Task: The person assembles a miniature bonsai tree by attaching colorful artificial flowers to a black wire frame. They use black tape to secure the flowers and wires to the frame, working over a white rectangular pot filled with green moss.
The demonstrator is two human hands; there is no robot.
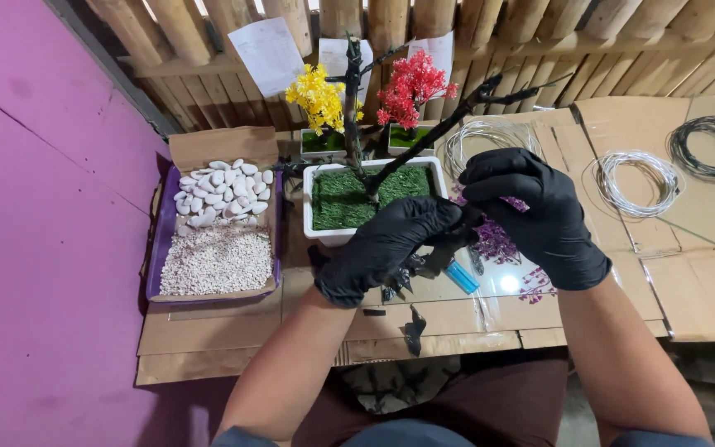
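Both my hands wear black gloves. My left hand [386, 244] grips the lower end of a dark artificial branch [432, 136] that rises from a white rectangular pot [318, 233] filled with green moss. My right hand [531, 211] pinches the same branch just to the right of the left hand. Purple artificial flower sprigs [498, 240] lie under my right hand. A blue lighter-like object [462, 277] lies below my hands. Another bare dark trunk [352, 108] stands upright in the pot.
A purple tray [156, 265] at left holds white pebbles and fine gravel. Two small pots with a yellow tree [318, 98] and a red tree [411, 83] stand behind. Silver wire coils [635, 182] and a black wire coil [709, 145] lie at right on cardboard.
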